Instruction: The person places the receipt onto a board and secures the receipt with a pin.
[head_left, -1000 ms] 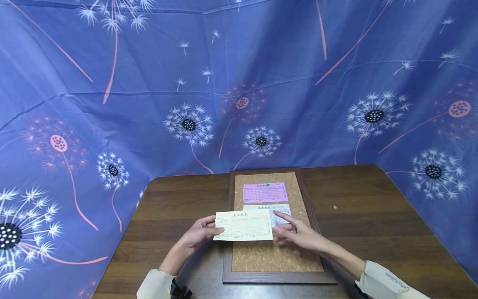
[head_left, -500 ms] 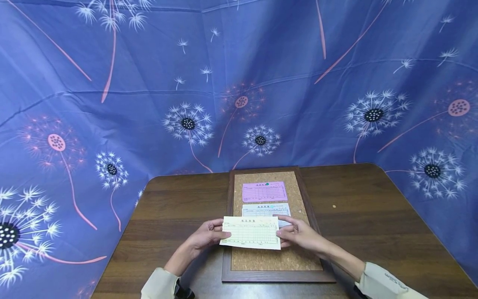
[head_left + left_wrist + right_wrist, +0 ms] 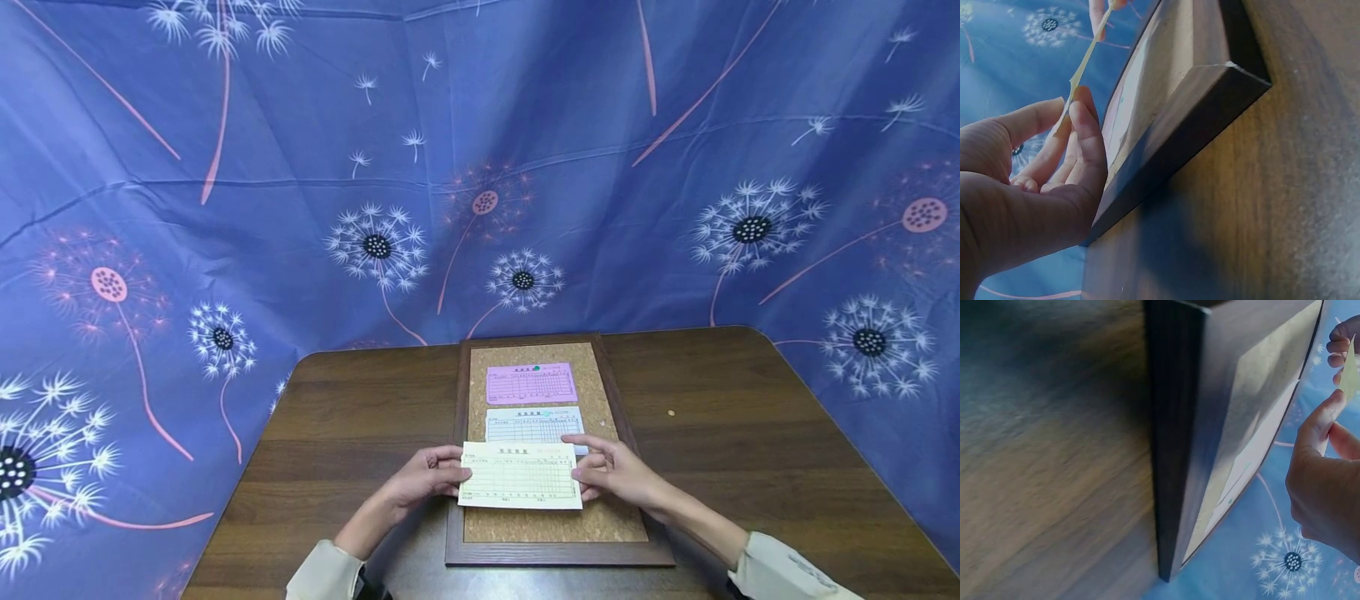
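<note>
A pale yellow printed form slip is stretched between both hands over the lower half of a cork board. My left hand pinches its left edge, thumb on the front; the left wrist view shows the slip edge-on, raised off the board. At the right edge, my right hand pinches it with the thumb in front, index finger reaching along the top corner. Behind it lies a white slip with blue print, its lower part covered. Higher up is a purple slip with a green pin.
The board has a raised dark wooden frame and lies on a brown wooden table. A small tan speck is on the table to the right. A blue dandelion-print cloth hangs behind the table.
The yellow slip has moved right and toward the person, uncovering more of the white slip. My right hand, apart from its edge a second ago, now grips it too.
</note>
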`<state>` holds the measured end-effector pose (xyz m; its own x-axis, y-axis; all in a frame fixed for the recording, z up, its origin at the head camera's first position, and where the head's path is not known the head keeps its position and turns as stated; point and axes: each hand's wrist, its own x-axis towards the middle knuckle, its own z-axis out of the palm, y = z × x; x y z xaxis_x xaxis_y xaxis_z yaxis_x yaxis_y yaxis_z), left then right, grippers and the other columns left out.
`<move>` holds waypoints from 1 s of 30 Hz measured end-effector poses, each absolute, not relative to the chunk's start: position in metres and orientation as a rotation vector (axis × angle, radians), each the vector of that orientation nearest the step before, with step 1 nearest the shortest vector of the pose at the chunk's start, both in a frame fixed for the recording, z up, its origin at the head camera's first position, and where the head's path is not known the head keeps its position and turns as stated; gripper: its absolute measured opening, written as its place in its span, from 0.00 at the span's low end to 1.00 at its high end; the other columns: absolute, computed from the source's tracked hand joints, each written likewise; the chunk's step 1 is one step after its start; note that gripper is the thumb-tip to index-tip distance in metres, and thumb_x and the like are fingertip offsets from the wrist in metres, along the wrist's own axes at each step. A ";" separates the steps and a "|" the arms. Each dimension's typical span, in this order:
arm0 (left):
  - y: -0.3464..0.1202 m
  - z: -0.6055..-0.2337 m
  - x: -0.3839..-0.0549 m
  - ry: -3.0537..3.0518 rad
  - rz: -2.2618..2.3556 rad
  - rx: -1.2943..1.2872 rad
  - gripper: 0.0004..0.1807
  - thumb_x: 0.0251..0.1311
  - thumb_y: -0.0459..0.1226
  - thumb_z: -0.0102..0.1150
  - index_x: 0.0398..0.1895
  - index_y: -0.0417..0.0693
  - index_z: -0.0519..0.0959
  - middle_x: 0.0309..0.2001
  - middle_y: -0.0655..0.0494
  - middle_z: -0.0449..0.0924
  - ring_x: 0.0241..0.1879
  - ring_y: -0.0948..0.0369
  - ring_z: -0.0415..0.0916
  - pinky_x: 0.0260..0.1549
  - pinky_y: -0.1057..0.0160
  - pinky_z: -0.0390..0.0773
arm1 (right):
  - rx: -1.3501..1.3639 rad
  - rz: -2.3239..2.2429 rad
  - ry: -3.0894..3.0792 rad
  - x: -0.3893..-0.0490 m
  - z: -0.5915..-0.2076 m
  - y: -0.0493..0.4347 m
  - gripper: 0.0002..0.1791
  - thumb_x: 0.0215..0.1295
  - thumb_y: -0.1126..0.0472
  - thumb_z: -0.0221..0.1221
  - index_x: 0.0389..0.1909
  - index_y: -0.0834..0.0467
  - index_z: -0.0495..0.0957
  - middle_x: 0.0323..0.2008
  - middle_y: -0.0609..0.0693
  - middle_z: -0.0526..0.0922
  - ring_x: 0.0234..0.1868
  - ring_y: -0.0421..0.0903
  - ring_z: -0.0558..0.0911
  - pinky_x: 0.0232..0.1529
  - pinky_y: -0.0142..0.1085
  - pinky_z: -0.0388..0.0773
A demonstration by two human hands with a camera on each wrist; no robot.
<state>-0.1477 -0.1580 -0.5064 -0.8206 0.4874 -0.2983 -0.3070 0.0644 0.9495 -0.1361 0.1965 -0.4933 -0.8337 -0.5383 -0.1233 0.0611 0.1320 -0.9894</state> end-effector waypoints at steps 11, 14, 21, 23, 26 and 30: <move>-0.143 -0.514 -0.142 1.891 1.808 0.207 0.26 0.61 0.24 0.61 0.61 0.20 0.69 0.30 0.63 0.83 0.28 0.69 0.80 0.31 0.73 0.82 | -0.528 -1.734 1.973 -0.133 -0.503 0.207 0.34 0.70 0.72 0.57 0.70 0.81 0.54 0.38 0.68 0.85 0.32 0.41 0.87 0.36 0.39 0.88; -0.139 -0.515 -0.140 1.917 1.800 0.227 0.25 0.61 0.23 0.61 0.60 0.20 0.68 0.30 0.60 0.83 0.27 0.68 0.81 0.30 0.73 0.82 | -0.564 -1.730 1.969 -0.132 -0.508 0.210 0.34 0.69 0.73 0.56 0.69 0.83 0.54 0.36 0.70 0.84 0.30 0.40 0.86 0.35 0.40 0.88; -0.130 -0.513 -0.136 2.031 1.764 0.297 0.27 0.58 0.21 0.62 0.62 0.23 0.70 0.32 0.39 0.84 0.25 0.65 0.80 0.27 0.68 0.84 | -0.580 -1.688 2.028 -0.132 -0.515 0.212 0.32 0.68 0.73 0.57 0.69 0.81 0.57 0.34 0.66 0.84 0.27 0.39 0.85 0.33 0.40 0.88; -0.128 -0.514 -0.134 2.078 1.752 0.327 0.28 0.56 0.20 0.63 0.62 0.24 0.71 0.33 0.33 0.84 0.24 0.65 0.80 0.26 0.66 0.85 | -0.587 -1.675 2.042 -0.131 -0.515 0.213 0.32 0.68 0.73 0.58 0.68 0.82 0.58 0.33 0.66 0.84 0.26 0.39 0.85 0.32 0.40 0.88; -0.125 -0.514 -0.132 2.146 1.720 0.358 0.26 0.54 0.20 0.65 0.59 0.26 0.74 0.32 0.32 0.83 0.22 0.66 0.79 0.24 0.66 0.85 | -0.596 -1.662 2.066 -0.130 -0.516 0.213 0.31 0.68 0.74 0.58 0.68 0.82 0.59 0.32 0.65 0.84 0.26 0.39 0.85 0.31 0.41 0.88; -0.120 -0.515 -0.131 2.253 1.630 0.407 0.19 0.53 0.22 0.67 0.51 0.29 0.81 0.29 0.41 0.83 0.20 0.68 0.77 0.21 0.71 0.80 | -0.602 -1.656 2.098 -0.130 -0.516 0.214 0.31 0.67 0.74 0.58 0.67 0.83 0.60 0.31 0.64 0.84 0.25 0.39 0.85 0.30 0.40 0.88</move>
<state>-0.1309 -0.1202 -0.5148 -0.9048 0.4145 -0.0971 0.0376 0.3049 0.9516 -0.1303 0.2139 -0.5161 -0.8276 -0.5596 -0.0446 -0.0864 0.2055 -0.9748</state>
